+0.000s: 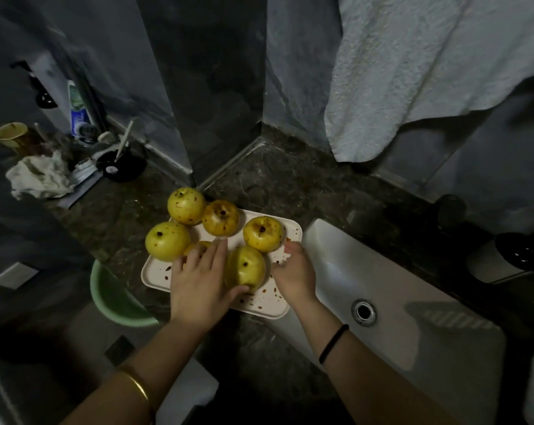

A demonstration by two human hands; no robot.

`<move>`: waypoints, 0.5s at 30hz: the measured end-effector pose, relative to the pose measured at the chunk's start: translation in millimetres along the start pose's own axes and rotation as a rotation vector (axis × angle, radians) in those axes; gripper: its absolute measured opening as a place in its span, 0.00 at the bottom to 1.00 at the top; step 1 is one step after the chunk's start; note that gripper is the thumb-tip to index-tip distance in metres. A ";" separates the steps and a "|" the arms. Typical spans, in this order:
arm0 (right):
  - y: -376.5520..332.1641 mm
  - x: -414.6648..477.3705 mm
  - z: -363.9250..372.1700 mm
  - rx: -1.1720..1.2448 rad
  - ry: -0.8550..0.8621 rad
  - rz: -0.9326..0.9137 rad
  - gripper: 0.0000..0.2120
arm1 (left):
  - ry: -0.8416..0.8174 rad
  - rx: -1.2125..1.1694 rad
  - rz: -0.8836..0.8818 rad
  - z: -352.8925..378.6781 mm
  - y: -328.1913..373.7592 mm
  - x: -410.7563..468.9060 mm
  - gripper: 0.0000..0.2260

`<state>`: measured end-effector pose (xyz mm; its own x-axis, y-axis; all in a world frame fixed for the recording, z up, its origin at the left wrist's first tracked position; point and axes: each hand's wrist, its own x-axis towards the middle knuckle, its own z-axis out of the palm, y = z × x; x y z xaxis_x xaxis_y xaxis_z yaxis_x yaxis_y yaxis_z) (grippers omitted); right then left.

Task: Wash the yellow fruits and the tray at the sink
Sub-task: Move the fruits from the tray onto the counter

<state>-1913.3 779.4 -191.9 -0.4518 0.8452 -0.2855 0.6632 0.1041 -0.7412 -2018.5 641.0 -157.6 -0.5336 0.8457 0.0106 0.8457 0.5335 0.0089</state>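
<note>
Our left hand (198, 280) lies flat, fingers spread, against the near fruit (245, 268). Our right hand (293, 271) touches the tray (158, 268), grip unclear. If we tilt it, fruits (262, 234) could roll off.

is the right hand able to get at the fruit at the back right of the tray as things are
Probably yes. The right hand sits at the right edge of the tray, and the back-right fruit lies just beyond its fingers with nothing between them; the left hand is farther left.

Home bathroom: white sink (336, 259), hanging towel (413, 72), toothpaste tube (77, 108).
</note>
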 end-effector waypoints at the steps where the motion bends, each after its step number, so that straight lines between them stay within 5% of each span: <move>1: -3.5 5.2 2.0 -0.022 0.018 -0.010 0.24 | -0.007 0.014 0.002 0.1 1.2 3.6 0.40; 5: -15.3 30.0 7.5 -0.166 0.057 -0.082 0.28 | -0.089 0.059 0.010 2.9 3.4 20.0 0.46; 10: -28.5 57.7 4.3 -0.506 -0.216 -0.228 0.41 | -0.183 0.037 0.027 1.6 6.3 37.5 0.48; 15: -36.4 83.8 1.8 -0.668 -0.386 -0.341 0.40 | -0.240 0.045 0.124 -2.7 7.6 53.2 0.45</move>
<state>-1976.4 845.5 -190.0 -0.7828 0.4853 -0.3896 0.6124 0.7119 -0.3438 -2040.5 690.1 -154.3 -0.4149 0.8807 -0.2284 0.9066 0.4214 -0.0223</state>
